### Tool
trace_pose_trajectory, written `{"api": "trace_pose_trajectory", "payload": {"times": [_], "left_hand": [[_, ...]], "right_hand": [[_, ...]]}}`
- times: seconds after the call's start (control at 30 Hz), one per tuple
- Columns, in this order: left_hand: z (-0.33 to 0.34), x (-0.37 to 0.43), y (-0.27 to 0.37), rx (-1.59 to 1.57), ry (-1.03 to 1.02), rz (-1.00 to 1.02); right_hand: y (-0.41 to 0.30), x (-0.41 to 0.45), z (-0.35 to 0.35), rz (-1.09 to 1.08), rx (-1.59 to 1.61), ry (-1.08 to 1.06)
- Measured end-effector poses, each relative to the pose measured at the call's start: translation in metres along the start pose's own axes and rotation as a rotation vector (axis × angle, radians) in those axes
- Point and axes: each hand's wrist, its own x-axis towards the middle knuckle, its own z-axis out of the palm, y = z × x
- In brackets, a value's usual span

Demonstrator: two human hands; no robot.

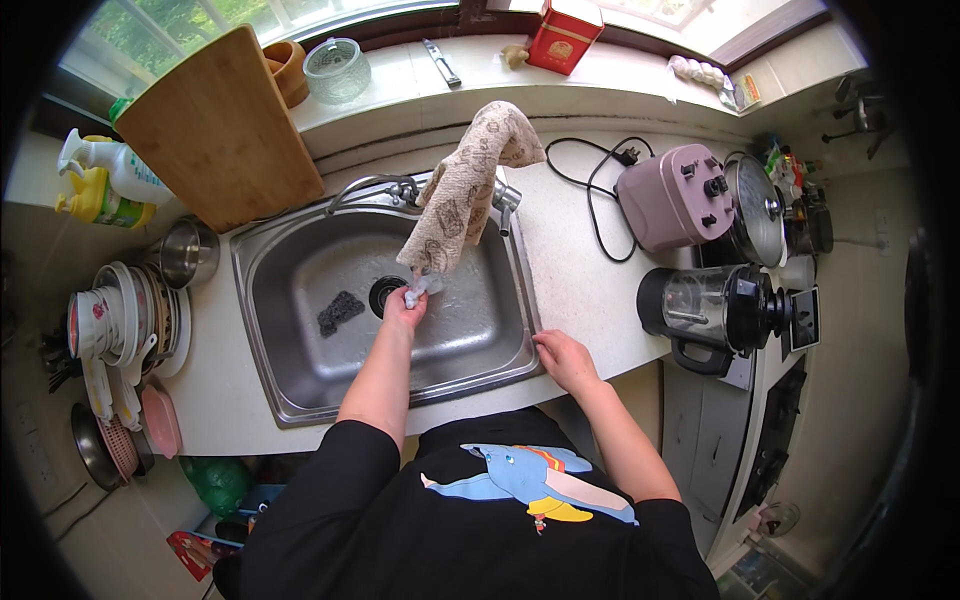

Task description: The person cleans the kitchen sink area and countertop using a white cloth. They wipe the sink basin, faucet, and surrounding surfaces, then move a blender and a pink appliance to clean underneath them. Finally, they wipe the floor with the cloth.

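Observation:
My left hand (pixel 405 306) is inside the stainless steel sink (pixel 472 345), closed on a small whitish, translucent crumpled thing (pixel 421 289), perhaps thin plastic. It is just below the hanging end of a patterned beige cloth (pixel 457 202), which is draped over something hidden beside the faucet (pixel 507 201). Close to that hand are the black drain (pixel 386 294) and a dark grey scouring pad (pixel 341 313) on the sink bottom. My right hand (pixel 566 361) rests on the sink's right front rim and the countertop, with no object seen in it.
A wooden cutting board (pixel 225 127) leans at the back left. Stacked bowls and plates (pixel 135 315) and a metal bowl (pixel 189 253) stand left. A pink blender base (pixel 667 199), its black cord and a blender jug (pixel 697 307) are on the right. A glass bowl (pixel 337 71) and red tin (pixel 565 37) sit on the windowsill.

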Motion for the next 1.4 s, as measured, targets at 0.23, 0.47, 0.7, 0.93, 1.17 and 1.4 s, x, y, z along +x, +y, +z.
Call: {"api": "trace_pose_trajectory", "payload": {"times": [0.23,0.47,0.7,0.93,1.17,1.4], "left_hand": [[-0.011,0.015,-0.001,0.182,-0.253,-0.478],[0.032,-0.039,-0.034,0.551,0.058,0.010],[0.008,0.006,-0.016,0.567,-0.051,0.089],[0.005,-0.014,-0.011,0.375,-0.199,0.040],[0.006,0.010,-0.015,0.224,-0.228,0.021],[0.002,0.050,0.006,0.103,-0.022,-0.063]], "right_hand": [[-0.002,0.007,-0.001,0.005,-0.005,-0.017],[-0.002,0.007,0.000,0.027,0.010,-0.018],[-0.025,0.044,-0.007,0.094,0.286,0.013],[-0.081,0.115,-0.033,0.261,0.820,0.079],[-0.089,0.130,-0.037,0.419,1.061,0.044],[-0.099,0.127,-0.027,0.329,0.862,0.109]]}}
